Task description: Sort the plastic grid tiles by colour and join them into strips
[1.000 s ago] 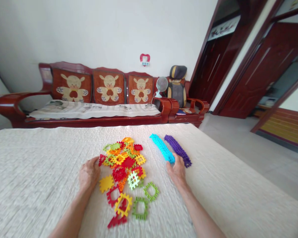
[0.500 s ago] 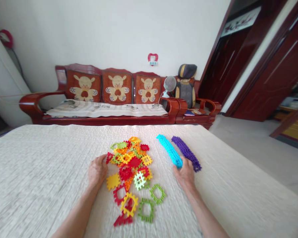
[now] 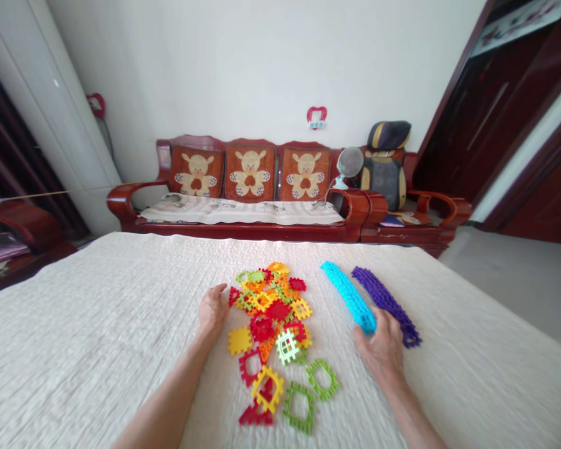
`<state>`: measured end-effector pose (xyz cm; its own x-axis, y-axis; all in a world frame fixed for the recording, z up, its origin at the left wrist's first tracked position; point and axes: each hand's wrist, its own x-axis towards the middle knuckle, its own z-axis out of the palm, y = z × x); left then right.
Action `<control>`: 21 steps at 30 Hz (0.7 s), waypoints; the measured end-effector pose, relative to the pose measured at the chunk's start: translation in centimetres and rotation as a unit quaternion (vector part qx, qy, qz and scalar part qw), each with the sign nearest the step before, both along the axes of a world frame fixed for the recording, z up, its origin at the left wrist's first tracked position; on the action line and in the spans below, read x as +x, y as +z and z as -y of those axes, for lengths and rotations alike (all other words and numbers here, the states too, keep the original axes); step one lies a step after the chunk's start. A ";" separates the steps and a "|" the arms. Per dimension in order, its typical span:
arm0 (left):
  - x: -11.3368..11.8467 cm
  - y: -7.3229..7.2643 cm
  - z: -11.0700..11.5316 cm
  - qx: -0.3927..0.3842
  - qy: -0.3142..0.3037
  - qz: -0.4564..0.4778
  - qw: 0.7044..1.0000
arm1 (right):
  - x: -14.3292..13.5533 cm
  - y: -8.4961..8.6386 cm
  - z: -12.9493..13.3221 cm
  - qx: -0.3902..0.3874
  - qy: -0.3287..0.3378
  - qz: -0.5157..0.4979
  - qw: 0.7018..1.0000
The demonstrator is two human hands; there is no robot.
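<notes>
My right hand [image 3: 382,344] is at the near end of a light-blue stack of interlocking plastic tiles [image 3: 347,294], its thumb on one side and fingers on the other. Beside it on the right lies a similar purple stack [image 3: 386,303]. My left hand [image 3: 214,312] rests at the left edge of a loose pile of plastic tiles, fingers partly stretched out and nothing visible in them. Closest to it is a small red tile [image 3: 234,295]. The pile also has a solid yellow tile [image 3: 240,341], a pale green window tile [image 3: 287,347] and green frame tiles [image 3: 299,406].
A cream quilted cloth [image 3: 135,312] covers the table. Behind it stands a wooden sofa [image 3: 243,232] with bear cushions [image 3: 251,171]. A small fan [image 3: 350,163] and a chair with a massage cushion [image 3: 383,178] are at the back right.
The view has turned left, so everything sits further right in the picture. My left hand's fingers have opened a little at the pile's edge. My right hand stays at the light-blue stack's end.
</notes>
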<state>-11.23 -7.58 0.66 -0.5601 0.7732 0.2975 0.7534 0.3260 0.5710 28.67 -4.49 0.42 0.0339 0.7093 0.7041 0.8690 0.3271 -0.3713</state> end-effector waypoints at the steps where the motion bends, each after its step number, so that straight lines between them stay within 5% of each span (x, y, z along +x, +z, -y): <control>1: -0.2 0.3 -0.5 0.000 -0.001 -0.003 1.000 | -0.1 0.1 0.0 0.005 0.007 0.005 1.000; 9: -1.5 0.2 -4.5 0.007 -0.013 -0.017 1.000 | -0.4 0.2 0.0 0.047 0.055 0.046 0.996; 21: -1.3 -0.5 -4.9 0.052 -0.141 -0.003 0.989 | -3.9 0.7 1.5 -0.012 0.220 0.041 0.974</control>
<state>-12.54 -2.66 0.18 -0.3235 0.8638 0.3863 0.8098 0.0416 0.5852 24.77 -5.99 1.11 -0.3332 0.6590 0.6743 0.6731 0.6671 -0.3194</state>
